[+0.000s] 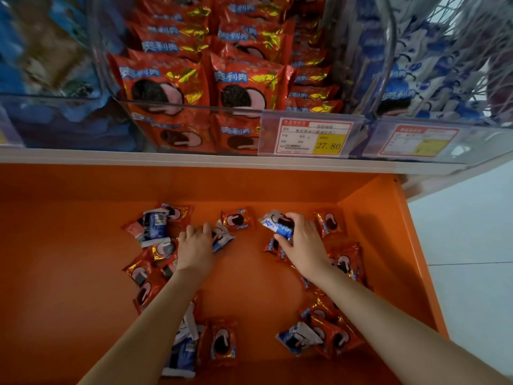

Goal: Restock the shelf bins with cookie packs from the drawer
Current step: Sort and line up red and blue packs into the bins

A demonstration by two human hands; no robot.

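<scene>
An open orange drawer [83, 245] holds several loose cookie packs, red and blue-white. My right hand [301, 241] grips a blue-white pack [273, 221] at the drawer's back right, thumb and fingers curled round it. My left hand [195, 244] rests on another blue-white pack [223, 237] near the drawer's middle, fingers bent over its edge. Above the drawer, a clear bin [194, 107] on the shelf is full of upright red packs [163, 81]. A clear bin [388, 51] to its right holds blue-white packs [410, 76].
A white shelf edge [222, 159] runs across above the drawer. Price tags [313, 137] hang on the bin fronts. A bin at the left [50, 65] holds blue packs. White floor tiles [472, 245] lie to the right of the drawer.
</scene>
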